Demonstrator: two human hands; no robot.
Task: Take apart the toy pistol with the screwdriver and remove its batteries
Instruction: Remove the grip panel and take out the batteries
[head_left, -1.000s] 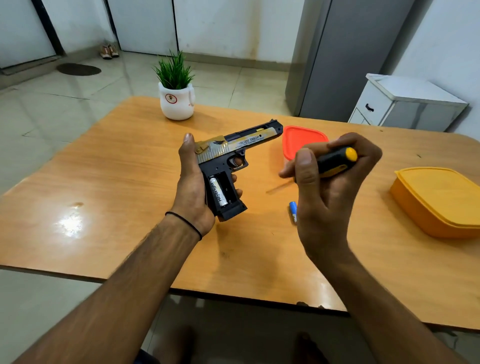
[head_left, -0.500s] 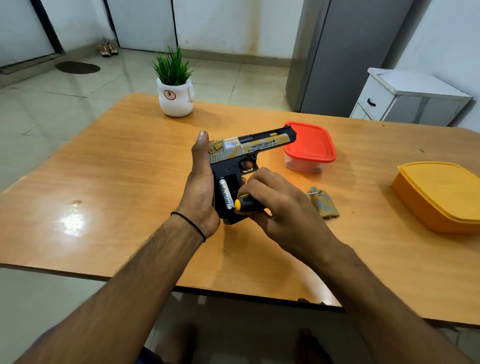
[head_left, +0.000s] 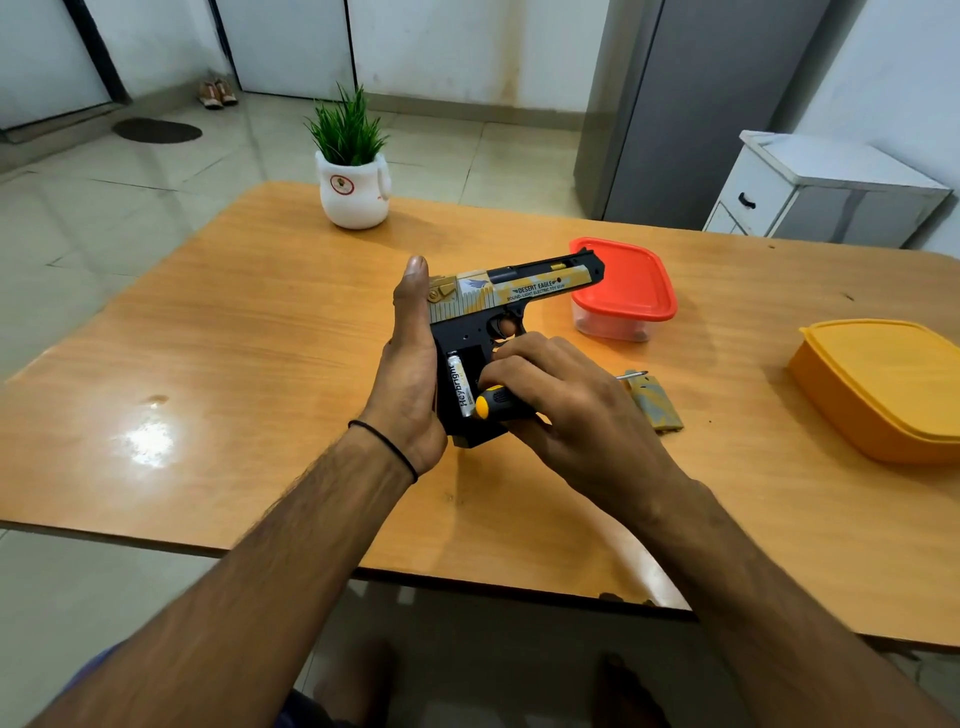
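Observation:
My left hand (head_left: 413, 374) grips the black and gold toy pistol (head_left: 524, 288) by the back of its grip, barrel pointing right. The grip's side is uncovered and a white battery (head_left: 460, 384) stands in the compartment. My right hand (head_left: 566, 405) lies against the grip, closed around the black and yellow screwdriver (head_left: 496, 404); its metal tip (head_left: 631, 374) pokes out to the right, above the table. The fingertips rest at the compartment beside the battery. A gold-patterned cover piece (head_left: 655, 405) lies on the table just right of my right hand.
The wooden table (head_left: 234, 353) carries a red-lidded clear container (head_left: 628, 286) behind the pistol's muzzle, an orange lidded container (head_left: 883, 384) at the right edge, and a white potted plant (head_left: 353, 182) at the back. A grey cabinet and a white drawer unit stand beyond the table.
My right hand came down from mid-air with the screwdriver and settled against the pistol grip. The blue battery seen on the table a second ago is now hidden. The left hand held steady.

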